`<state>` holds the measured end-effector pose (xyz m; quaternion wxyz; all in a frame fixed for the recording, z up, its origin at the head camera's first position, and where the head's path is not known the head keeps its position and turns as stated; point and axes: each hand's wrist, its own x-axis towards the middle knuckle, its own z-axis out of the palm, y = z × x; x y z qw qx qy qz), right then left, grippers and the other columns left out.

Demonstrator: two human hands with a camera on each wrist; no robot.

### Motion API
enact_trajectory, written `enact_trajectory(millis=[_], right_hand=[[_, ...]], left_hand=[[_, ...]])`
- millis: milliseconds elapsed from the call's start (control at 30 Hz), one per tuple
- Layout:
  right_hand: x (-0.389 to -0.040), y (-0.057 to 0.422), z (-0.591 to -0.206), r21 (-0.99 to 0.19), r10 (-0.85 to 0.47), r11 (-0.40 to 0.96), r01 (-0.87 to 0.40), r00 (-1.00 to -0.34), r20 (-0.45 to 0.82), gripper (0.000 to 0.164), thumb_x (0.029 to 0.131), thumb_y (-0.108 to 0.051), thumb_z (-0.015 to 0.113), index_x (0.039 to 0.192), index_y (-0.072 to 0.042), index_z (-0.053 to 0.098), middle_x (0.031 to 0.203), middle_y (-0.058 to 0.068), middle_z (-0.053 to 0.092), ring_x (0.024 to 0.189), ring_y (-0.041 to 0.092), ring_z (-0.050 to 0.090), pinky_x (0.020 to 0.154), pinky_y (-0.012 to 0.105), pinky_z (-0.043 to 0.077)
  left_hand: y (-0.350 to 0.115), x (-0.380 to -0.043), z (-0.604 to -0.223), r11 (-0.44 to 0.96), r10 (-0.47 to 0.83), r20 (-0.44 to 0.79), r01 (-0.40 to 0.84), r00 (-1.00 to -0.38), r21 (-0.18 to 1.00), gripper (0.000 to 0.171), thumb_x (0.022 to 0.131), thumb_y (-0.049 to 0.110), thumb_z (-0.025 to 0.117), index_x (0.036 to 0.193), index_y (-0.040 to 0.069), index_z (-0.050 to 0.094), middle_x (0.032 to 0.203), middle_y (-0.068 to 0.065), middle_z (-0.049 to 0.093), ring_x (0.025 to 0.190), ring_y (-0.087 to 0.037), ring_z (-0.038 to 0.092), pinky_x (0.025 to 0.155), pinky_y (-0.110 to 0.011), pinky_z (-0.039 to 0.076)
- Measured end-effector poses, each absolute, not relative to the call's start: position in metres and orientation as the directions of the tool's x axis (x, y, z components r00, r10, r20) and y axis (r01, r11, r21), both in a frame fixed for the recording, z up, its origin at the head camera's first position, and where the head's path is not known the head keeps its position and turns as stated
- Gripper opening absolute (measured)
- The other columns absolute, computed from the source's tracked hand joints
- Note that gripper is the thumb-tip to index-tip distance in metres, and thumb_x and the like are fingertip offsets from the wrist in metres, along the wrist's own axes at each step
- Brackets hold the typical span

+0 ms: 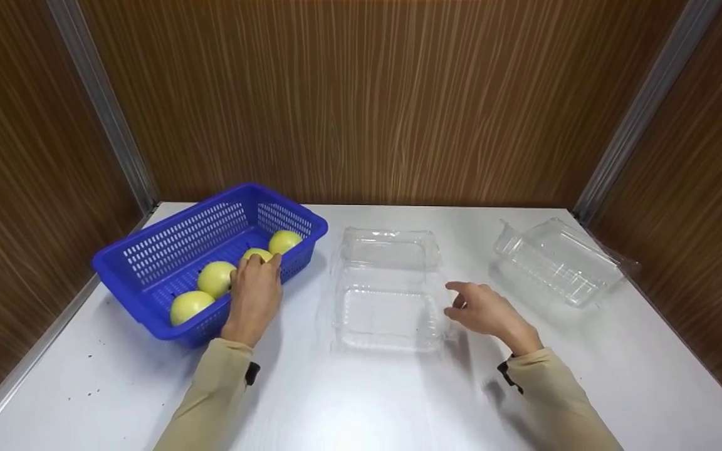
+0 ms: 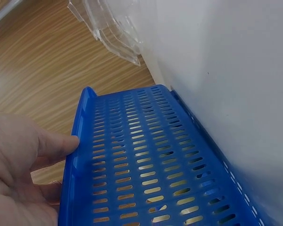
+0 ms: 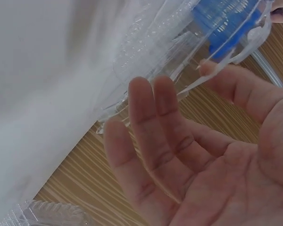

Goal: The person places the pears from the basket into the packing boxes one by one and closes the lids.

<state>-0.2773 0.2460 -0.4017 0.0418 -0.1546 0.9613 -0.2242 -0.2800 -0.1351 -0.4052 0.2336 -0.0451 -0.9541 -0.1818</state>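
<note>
My left hand (image 1: 256,297) reaches over the near rim of a blue slotted basket (image 1: 148,318), its fingers at a round yellow apple-like fruit (image 1: 256,254). In the left wrist view the thumb (image 2: 59,145) lies by the basket's rim; the fingertips are partly hidden, so their hold on the fruit cannot be told. Several such fruits line the basket's near side. An opened clear plastic clamshell box (image 1: 389,318) lies on the table, lid folded back. By its right edge is my right hand (image 1: 486,313), fingers loosely spread and holding nothing.
More clear clamshell packaging (image 1: 561,263) stands at the table's right back corner. Wood-grain panels (image 1: 373,100) enclose the white table (image 1: 348,401) behind and on both sides. Small dark specks dot the table's left part.
</note>
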Motion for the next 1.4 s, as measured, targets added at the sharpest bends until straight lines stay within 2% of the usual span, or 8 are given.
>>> enact_trajectory(millis=[200,400,500,633,733,867,1133,1400], right_hand=[[-0.281,0.241,-0.402,-0.452,-0.303,0.850,-0.271,-0.953,0.001,0.051,0.091,-0.018,0.064,0.136,0.002,0.053,0.092,0.008,0.072,0.082,0.021,0.067,0.078,0.045,0.052],[-0.281,0.240,-0.402,-0.547,-0.317,0.802,-0.240,-0.947,-0.049,0.060,0.090,-0.010,0.063,0.142,0.010,0.040,0.090,0.012,0.069,0.065,0.018,0.066,0.059,0.031,0.053],[-0.279,0.239,-0.401,-0.574,-0.317,0.787,-0.226,-0.946,-0.061,0.062,0.091,-0.008,0.062,0.143,0.012,0.037,0.091,0.014,0.068,0.062,0.021,0.065,0.054,0.030,0.053],[-0.279,0.240,-0.401,-0.581,-0.305,0.785,-0.214,-0.950,-0.063,0.062,0.091,-0.008,0.061,0.144,0.012,0.036,0.090,0.015,0.068,0.060,0.021,0.065,0.054,0.030,0.054],[-0.279,0.240,-0.402,-0.581,-0.299,0.786,-0.210,-0.952,-0.060,0.062,0.091,-0.008,0.061,0.143,0.012,0.036,0.088,0.014,0.068,0.057,0.019,0.064,0.052,0.030,0.054],[-0.279,0.239,-0.403,-0.595,-0.281,0.781,-0.190,-0.958,-0.062,0.061,0.091,-0.008,0.061,0.144,0.012,0.037,0.088,0.015,0.068,0.055,0.018,0.063,0.051,0.030,0.054],[-0.273,0.239,-0.409,-0.633,-0.246,0.759,-0.153,-0.967,-0.061,0.061,0.092,-0.006,0.060,0.145,0.011,0.035,0.089,0.019,0.070,0.047,0.016,0.061,0.049,0.032,0.055],[-0.272,0.236,-0.412,-0.628,-0.218,0.764,-0.148,-0.975,-0.035,0.062,0.091,-0.008,0.061,0.145,0.009,0.036,0.092,0.018,0.069,0.043,0.015,0.059,0.045,0.033,0.053]], left_hand=[[-0.152,-0.274,-0.397,0.874,0.081,0.422,0.268,-0.903,0.405,0.031,0.096,0.004,0.056,0.123,-0.010,0.062,0.106,-0.027,0.065,0.099,-0.041,0.062,0.085,-0.054,0.051],[-0.171,-0.264,-0.384,0.846,0.103,0.289,0.237,-0.952,0.478,0.034,0.099,0.006,0.049,0.130,-0.004,0.059,0.111,-0.022,0.067,0.088,-0.028,0.061,0.077,-0.048,0.053],[-0.180,-0.261,-0.378,0.865,0.075,0.272,0.198,-0.959,0.461,0.023,0.100,0.011,0.050,0.107,0.000,0.070,0.090,-0.014,0.067,0.078,-0.025,0.059,0.069,-0.045,0.051],[-0.194,-0.260,-0.369,0.885,0.006,0.215,0.105,-0.977,0.453,0.028,0.100,0.018,0.050,0.105,-0.002,0.069,0.098,-0.021,0.068,0.090,-0.036,0.065,0.075,-0.051,0.051],[-0.205,-0.259,-0.363,0.895,-0.043,0.153,0.030,-0.987,0.445,0.039,0.100,0.018,0.050,0.128,-0.008,0.058,0.126,-0.030,0.060,0.110,-0.046,0.060,0.087,-0.060,0.049],[-0.218,-0.261,-0.359,0.904,-0.082,0.086,-0.037,-0.993,0.426,0.045,0.099,0.018,0.053,0.132,-0.012,0.052,0.131,-0.034,0.055,0.113,-0.049,0.057,0.092,-0.062,0.046],[-0.236,-0.264,-0.359,0.916,-0.106,-0.108,-0.140,-0.988,0.376,0.045,0.095,0.021,0.058,0.124,-0.014,0.054,0.100,-0.024,0.060,0.083,-0.032,0.053,0.077,-0.051,0.048],[-0.244,-0.263,-0.360,0.922,-0.069,-0.261,-0.162,-0.963,0.351,0.054,0.095,0.033,0.059,0.125,-0.012,0.050,0.099,-0.022,0.060,0.087,-0.034,0.056,0.088,-0.057,0.048]])
